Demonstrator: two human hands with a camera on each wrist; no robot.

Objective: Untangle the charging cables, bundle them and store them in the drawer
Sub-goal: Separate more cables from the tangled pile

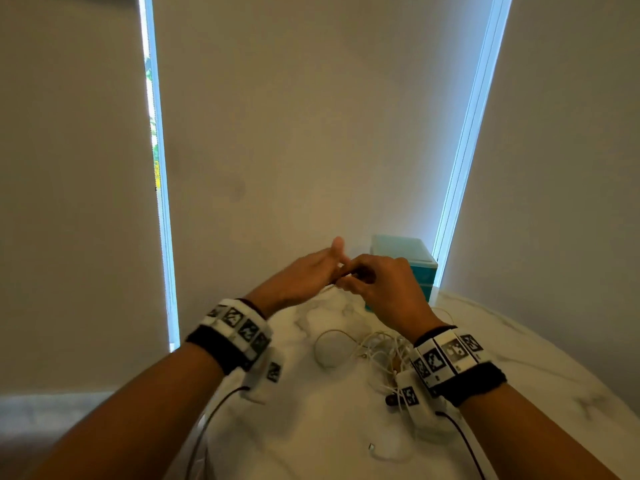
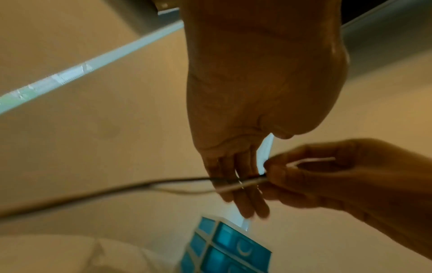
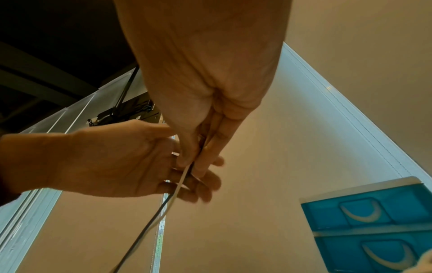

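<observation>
a white cable (image 3: 178,186) and a black cable (image 3: 149,224) are pinched together by the curled fingers of the right hand (image 1: 384,289), raised above the marble worktop (image 1: 311,427). the left hand (image 1: 304,275) is held flat, fingers straight, against them. more tangled cables (image 1: 377,351) lie below, near the teal drawer unit (image 1: 415,265).

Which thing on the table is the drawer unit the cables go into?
Start at the white marbled table and follow it to its far edge by the wall. Just beyond the right hand stands a small drawer unit. Its see-through blue fronts with pale curved handles set it apart from the white cables nearby.
</observation>
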